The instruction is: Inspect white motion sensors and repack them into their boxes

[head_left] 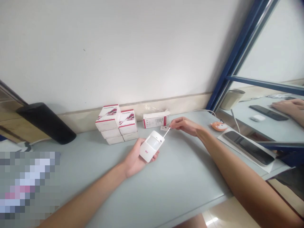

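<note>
A white motion detector [152, 146] with a curved lens window and a small red logo lies tilted in my left hand [137, 158], whose fingers wrap round its underside. From its top corner a thin, straight rod [167, 132], seemingly an antenna, sticks out up and to the right. My right hand [180, 124] pinches the rod's far end between thumb and fingertips. Just behind the rod, a small whitish piece [164, 128] sits on the table; I cannot make out what it is.
Stacked white and red boxes [128, 123] stand near the wall, with an opened box [155, 120] beside them. To the left leans a black cylinder [47, 123]. On the right are an orange animal-shaped item [218, 125], a dark oblong device [248, 147] and a blue frame [234, 57].
</note>
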{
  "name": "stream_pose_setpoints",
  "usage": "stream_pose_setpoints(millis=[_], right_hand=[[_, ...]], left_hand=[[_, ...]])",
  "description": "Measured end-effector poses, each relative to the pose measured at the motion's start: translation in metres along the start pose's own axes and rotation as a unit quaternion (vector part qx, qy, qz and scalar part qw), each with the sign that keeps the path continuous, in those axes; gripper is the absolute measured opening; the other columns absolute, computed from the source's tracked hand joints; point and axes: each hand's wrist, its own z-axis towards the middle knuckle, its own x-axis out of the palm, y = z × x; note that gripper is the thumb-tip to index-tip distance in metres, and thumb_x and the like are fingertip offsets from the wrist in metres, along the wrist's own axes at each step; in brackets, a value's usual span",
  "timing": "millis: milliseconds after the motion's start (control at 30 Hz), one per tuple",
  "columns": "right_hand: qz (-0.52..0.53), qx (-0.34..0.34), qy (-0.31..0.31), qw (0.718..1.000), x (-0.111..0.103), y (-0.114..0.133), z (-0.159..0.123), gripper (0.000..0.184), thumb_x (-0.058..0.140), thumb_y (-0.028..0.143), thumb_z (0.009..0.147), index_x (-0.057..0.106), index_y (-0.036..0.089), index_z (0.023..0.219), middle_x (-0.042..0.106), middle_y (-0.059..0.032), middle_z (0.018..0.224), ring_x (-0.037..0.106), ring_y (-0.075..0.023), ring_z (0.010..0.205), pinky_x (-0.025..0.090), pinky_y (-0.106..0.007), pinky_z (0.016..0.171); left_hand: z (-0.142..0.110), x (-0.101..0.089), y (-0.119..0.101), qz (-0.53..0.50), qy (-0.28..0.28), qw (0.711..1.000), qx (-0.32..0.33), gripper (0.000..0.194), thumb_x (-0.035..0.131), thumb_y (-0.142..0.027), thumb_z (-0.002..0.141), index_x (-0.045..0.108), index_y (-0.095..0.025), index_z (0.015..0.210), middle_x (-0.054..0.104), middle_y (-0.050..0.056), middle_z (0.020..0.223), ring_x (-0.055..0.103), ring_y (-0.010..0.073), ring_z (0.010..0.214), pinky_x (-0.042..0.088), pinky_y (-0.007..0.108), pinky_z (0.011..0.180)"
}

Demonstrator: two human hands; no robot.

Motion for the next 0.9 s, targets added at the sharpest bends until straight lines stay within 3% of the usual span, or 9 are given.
stream_pose_setpoints(millis=[133,367,900], right_hand=[[-0.028,0.015,0.018,0.999,0.005,0.003,-0.001,0.012,0.081,0.033,0.074,0.081,0.022,0.077,0.073,-0.0029,0.087,0.056,-0.0178,0.084,0.041,-0.034,0.08],[-0.031,0.01,0.129,0.991,0.034,0.006,-0.003,0.015,0.085,0.035,0.075,0.084,0.023,0.083,0.077,-0.0021,0.088,0.066,-0.0203,0.09,0.049,-0.034,0.09],[-0.058,0.025,0.137,0.989,0.032,0.002,-0.001,0.024,0.089,0.044,0.076,0.085,0.023,0.087,0.08,-0.0025,0.095,0.067,-0.0212,0.096,0.049,-0.036,0.097]], left_hand=[[0.002,-0.001,0.001,0.012,0.007,1.0,0.005,0.027,0.053,-0.03,0.095,0.068,-0.008,0.098,0.064,0.014,0.085,0.059,0.0194,0.074,0.05,0.026,0.064],[0.006,-0.009,0.003,0.019,0.032,0.999,0.016,0.031,0.053,-0.033,0.097,0.069,-0.008,0.104,0.065,0.013,0.087,0.06,0.0193,0.075,0.05,0.026,0.066],[0.003,-0.006,0.003,0.025,0.027,0.999,0.009,0.031,0.052,-0.035,0.096,0.068,-0.009,0.098,0.064,0.012,0.082,0.058,0.0182,0.071,0.047,0.025,0.062]])
